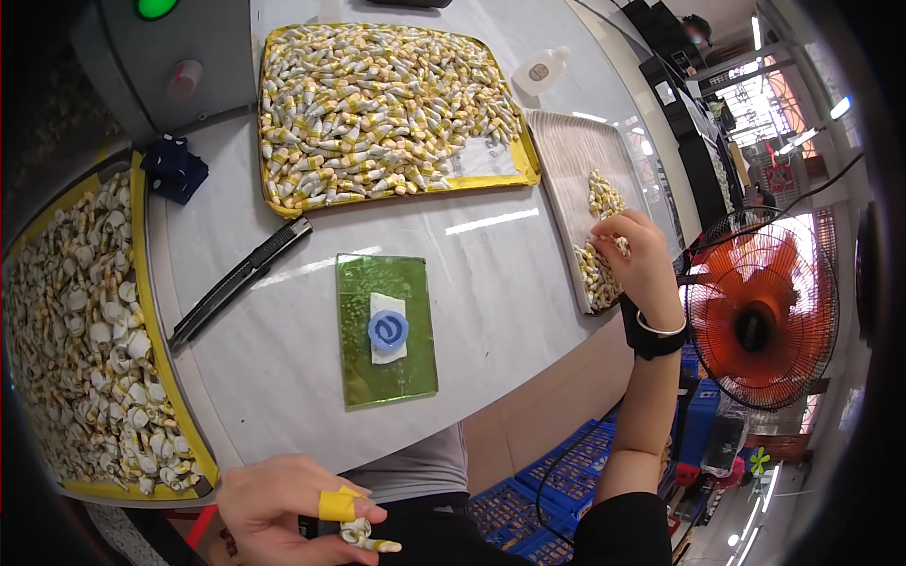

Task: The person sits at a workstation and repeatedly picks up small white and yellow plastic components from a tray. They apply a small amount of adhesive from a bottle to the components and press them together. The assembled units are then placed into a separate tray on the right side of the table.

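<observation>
My left hand (269, 509) is at the bottom, a band of yellow tape around one finger. Its fingertips close on a small white piece with a yellow-tinged tip (360, 536). At the right, my right hand (640, 255) is over a shallow pale tray (576, 141) and pinches a small white-and-tan piece (621, 246). Two heaps of small yellow-and-white pieces (604, 195) lie in that tray, partly hidden by the hand. Between my hands, a green glass plate (415, 368) lies on the table, bearing a white pad (397, 307) with a blue round lump (388, 330).
A yellow-edged tray (406, 194) heaped with slim pieces stands at the back. Another yellow-edged tray (156, 311) of white pieces fills the left. A long black tool (241, 278), dark blue cloth (175, 170), white bottle (541, 73), orange fan (755, 321) and blue crates (566, 462) surround the table.
</observation>
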{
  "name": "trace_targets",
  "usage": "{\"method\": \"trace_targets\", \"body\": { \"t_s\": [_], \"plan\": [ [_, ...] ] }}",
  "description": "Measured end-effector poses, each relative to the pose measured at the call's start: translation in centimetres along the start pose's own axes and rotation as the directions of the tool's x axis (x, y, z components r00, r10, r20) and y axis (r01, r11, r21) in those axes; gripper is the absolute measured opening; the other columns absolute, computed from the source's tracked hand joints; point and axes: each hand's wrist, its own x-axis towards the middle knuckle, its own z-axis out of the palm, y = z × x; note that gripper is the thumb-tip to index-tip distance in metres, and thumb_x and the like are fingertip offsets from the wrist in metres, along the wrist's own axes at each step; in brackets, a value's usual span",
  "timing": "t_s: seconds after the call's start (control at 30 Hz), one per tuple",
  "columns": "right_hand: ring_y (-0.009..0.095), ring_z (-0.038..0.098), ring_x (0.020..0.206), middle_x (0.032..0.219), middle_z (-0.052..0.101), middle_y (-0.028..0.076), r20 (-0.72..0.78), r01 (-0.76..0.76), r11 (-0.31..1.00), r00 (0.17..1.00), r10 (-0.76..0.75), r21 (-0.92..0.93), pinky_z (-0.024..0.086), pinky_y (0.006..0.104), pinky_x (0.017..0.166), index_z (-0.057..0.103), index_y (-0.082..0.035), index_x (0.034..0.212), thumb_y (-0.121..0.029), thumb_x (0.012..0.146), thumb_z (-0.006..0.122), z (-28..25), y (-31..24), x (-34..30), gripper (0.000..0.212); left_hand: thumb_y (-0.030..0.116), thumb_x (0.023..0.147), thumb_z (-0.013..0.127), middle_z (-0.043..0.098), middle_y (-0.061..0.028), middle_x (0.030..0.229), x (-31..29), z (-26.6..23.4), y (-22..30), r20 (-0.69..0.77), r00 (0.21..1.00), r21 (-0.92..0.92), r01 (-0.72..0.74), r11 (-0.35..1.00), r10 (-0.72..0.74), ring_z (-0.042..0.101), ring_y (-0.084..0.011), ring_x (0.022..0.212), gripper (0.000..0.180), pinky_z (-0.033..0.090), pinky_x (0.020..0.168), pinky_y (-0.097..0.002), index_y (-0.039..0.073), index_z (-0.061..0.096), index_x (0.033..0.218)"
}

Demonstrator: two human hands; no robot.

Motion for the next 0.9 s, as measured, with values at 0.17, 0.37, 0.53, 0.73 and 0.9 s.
{"method": "trace_targets", "body": {
  "t_s": [0.17, 0.37, 0.53, 0.73, 0.9],
  "plan": [
    [0.021, 0.06, 0.075, 0.08, 0.061, 0.01, -0.09, -0.038, 0.991, 0.995, 0.05, 0.127, 0.046, 0.0298, 0.065, 0.063, -0.001, 0.094, 0.005, 0.075, 0.064, -0.5, -2.0, 0.5, 0.019, 0.002, 0.069, 0.08, 0.064, -0.0195, 0.088, -0.2, -0.2, 0.3, 0.008, 1.0, -0.011, -0.01, 1.0, 0.01, 0.064, -0.023, 0.078, 0.038, 0.051, 0.068, -0.03, -0.007, 0.06, 0.1],
    [0.015, 0.067, 0.078, 0.086, 0.067, 0.01, -0.104, 0.062, 0.892, 0.994, -0.017, 0.447, 0.05, 0.0234, 0.072, 0.063, 0.003, 0.101, 0.008, 0.08, 0.059, -1.3, -7.5, -0.8, 0.022, 0.002, 0.068, 0.08, 0.064, -0.02, 0.088, 0.2, -0.2, -0.3, 0.037, 0.999, -0.044, -0.026, 0.999, 0.028, 0.065, -0.0232, 0.078, 0.04, 0.051, 0.068, -0.03, -0.008, 0.059, 0.1],
    [0.019, 0.069, 0.078, 0.086, 0.067, 0.012, -0.041, 0.161, 0.812, 0.985, -0.167, 0.561, 0.055, 0.0264, 0.069, 0.059, 0.003, 0.096, 0.01, 0.077, 0.064, -0.4, -13.7, -1.5, 0.021, 0.002, 0.068, 0.08, 0.065, -0.0199, 0.089, 0.0, -0.4, 0.0, 0.026, 0.999, -0.03, -0.039, 0.999, 0.04, 0.065, -0.0229, 0.078, 0.038, 0.051, 0.068, -0.0299, -0.009, 0.06, 0.098],
    [0.023, 0.06, 0.071, 0.082, 0.061, 0.009, 0.003, 0.524, 0.741, 0.816, -0.579, 0.42, 0.05, 0.0325, 0.06, 0.062, 0.001, 0.09, 0.006, 0.067, 0.065, 0.7, -15.8, 0.6, 0.023, 0.004, 0.068, 0.081, 0.067, -0.0198, 0.086, -0.1, -0.6, 0.1, 0.022, 0.997, -0.049, -0.07, 0.996, 0.071, 0.064, -0.0229, 0.075, 0.036, 0.05, 0.066, -0.0296, -0.009, 0.062, 0.095],
    [0.025, 0.056, 0.075, 0.079, 0.056, 0.008, 0.03, 0.568, 0.743, 0.787, -0.616, 0.354, 0.048, 0.0329, 0.065, 0.06, -0.001, 0.088, 0.001, 0.065, 0.062, 2.3, -16.2, 1.1, 0.023, 0.005, 0.068, 0.081, 0.067, -0.0194, 0.084, -0.3, -0.6, -0.2, -0.006, 0.995, -0.052, -0.103, 0.993, 0.103, 0.064, -0.0237, 0.074, 0.035, 0.049, 0.066, -0.0305, -0.009, 0.063, 0.095]
  ]
}}
